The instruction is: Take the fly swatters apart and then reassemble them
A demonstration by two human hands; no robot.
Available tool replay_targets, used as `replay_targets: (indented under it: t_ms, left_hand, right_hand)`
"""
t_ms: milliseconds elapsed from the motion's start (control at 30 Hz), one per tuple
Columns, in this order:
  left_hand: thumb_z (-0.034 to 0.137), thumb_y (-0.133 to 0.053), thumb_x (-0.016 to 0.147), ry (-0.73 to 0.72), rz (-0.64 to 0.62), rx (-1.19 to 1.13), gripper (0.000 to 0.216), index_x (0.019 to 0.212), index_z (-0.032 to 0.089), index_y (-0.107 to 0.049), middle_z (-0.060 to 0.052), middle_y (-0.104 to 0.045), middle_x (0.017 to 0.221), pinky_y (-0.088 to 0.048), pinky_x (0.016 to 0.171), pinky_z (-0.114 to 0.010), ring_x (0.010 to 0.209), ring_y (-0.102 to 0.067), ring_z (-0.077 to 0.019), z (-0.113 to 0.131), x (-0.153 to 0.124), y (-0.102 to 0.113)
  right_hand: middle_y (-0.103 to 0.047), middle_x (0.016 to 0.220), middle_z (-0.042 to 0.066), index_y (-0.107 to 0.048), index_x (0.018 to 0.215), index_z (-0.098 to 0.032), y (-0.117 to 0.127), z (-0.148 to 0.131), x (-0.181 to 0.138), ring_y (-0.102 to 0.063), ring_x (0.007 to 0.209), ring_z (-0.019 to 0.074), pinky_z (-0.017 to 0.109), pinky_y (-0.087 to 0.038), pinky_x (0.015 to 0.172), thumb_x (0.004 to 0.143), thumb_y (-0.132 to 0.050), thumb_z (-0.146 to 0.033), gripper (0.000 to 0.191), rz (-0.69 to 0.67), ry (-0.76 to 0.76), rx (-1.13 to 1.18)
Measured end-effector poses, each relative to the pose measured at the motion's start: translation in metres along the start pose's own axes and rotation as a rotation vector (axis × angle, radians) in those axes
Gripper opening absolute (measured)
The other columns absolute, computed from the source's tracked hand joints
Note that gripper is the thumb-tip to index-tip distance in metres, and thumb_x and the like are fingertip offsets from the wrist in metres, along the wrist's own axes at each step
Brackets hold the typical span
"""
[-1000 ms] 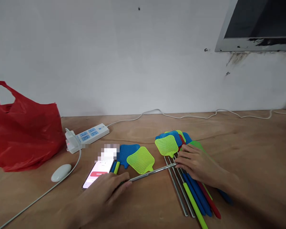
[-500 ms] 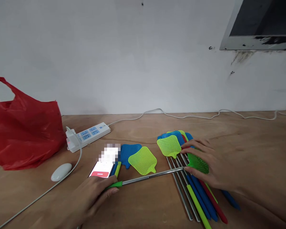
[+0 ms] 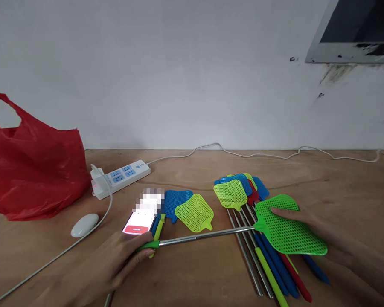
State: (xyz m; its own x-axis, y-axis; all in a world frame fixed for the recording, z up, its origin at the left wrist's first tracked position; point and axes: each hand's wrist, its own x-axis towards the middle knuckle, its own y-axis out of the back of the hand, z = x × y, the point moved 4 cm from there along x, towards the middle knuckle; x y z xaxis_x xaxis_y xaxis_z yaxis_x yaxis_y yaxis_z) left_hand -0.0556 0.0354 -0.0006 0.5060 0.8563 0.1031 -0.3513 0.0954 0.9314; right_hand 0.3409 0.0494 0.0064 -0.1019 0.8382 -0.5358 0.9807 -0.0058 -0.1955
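A green fly swatter (image 3: 291,224) with a metal rod lies sideways across the middle of the head view. My left hand (image 3: 128,256) is closed round its green handle, beside the phone. At the other end, my right hand (image 3: 302,217) grips the mesh head, thumb on top and fingers hidden beneath. Under the rod on the right is a pile of fly swatters with yellow-green (image 3: 231,194), blue and red heads, metal rods and coloured handles. Left of that pile lie a loose yellow-green swatter head (image 3: 194,212) and a blue swatter head (image 3: 176,203), partly overlapping.
A lit phone (image 3: 141,219) lies by my left hand. Behind it is a white power strip (image 3: 124,177) with a cable along the wall. A white oval device (image 3: 85,225) and a red plastic bag (image 3: 38,170) are on the left of the wooden table (image 3: 185,273).
My right hand has moved from the rod's far end to the mesh head. The green head has turned flat into fuller view. My left hand keeps its hold on the handle.
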Motion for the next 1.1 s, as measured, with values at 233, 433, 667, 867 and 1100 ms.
replay_targets:
  t_ms: [233,433,667,867,1100]
  left_hand:
    - [0.063,-0.020,0.103,-0.028,-0.004,0.000,0.060,0.096,0.026,-0.067,-0.002,-0.068,0.074,-0.041,0.061,-0.029,0.066,-0.061,-0.0196,0.007,0.005,0.001]
    - [0.051,-0.016,0.106,-0.146,-0.183,-0.001,0.051,0.094,0.024,-0.058,-0.002,-0.066,0.073,-0.037,0.053,-0.029,0.060,-0.059,-0.0200,0.039,0.026,-0.025]
    - [0.049,-0.019,0.107,-0.105,-0.178,-0.040,0.047,0.095,0.024,-0.058,-0.002,-0.066,0.078,-0.042,0.062,-0.031,0.069,-0.062,-0.0210,0.050,0.035,-0.027]
    - [0.044,-0.025,0.106,-0.077,-0.214,-0.085,0.040,0.094,0.023,-0.057,-0.003,-0.066,0.083,-0.042,0.065,-0.032,0.073,-0.062,-0.0223,0.052,0.041,-0.027]
    - [0.060,-0.025,0.103,0.096,-0.071,-0.370,0.050,0.087,0.024,-0.056,0.000,-0.062,0.081,-0.046,0.071,-0.030,0.078,-0.058,-0.0192,0.049,0.042,-0.023]
  right_hand:
    - [-0.080,0.090,0.009,-0.076,0.105,-0.020,-0.012,0.001,0.002,-0.076,0.077,0.0258,0.038,-0.063,0.071,0.079,-0.081,-0.031,0.028,-0.046,0.006,-0.030]
    - [-0.079,0.091,0.006,-0.071,0.114,-0.022,-0.053,0.020,0.011,-0.076,0.079,0.0240,0.037,-0.063,0.069,0.073,-0.085,-0.028,0.044,-0.157,0.029,0.026]
    - [-0.078,0.090,0.007,-0.074,0.104,-0.019,-0.051,0.024,0.024,-0.075,0.077,0.0242,0.039,-0.063,0.073,0.069,-0.088,-0.031,0.040,-0.148,0.060,-0.031]
    - [-0.078,0.098,0.009,-0.074,0.101,-0.021,-0.047,0.017,0.022,-0.076,0.088,0.0275,0.041,-0.062,0.079,0.078,-0.080,-0.035,0.028,-0.191,0.014,-0.034]
    - [-0.074,0.112,0.016,-0.068,0.114,-0.019,-0.052,-0.008,0.033,-0.071,0.105,0.0296,0.037,-0.059,0.068,0.098,-0.012,-0.058,0.070,-0.350,0.274,-0.046]
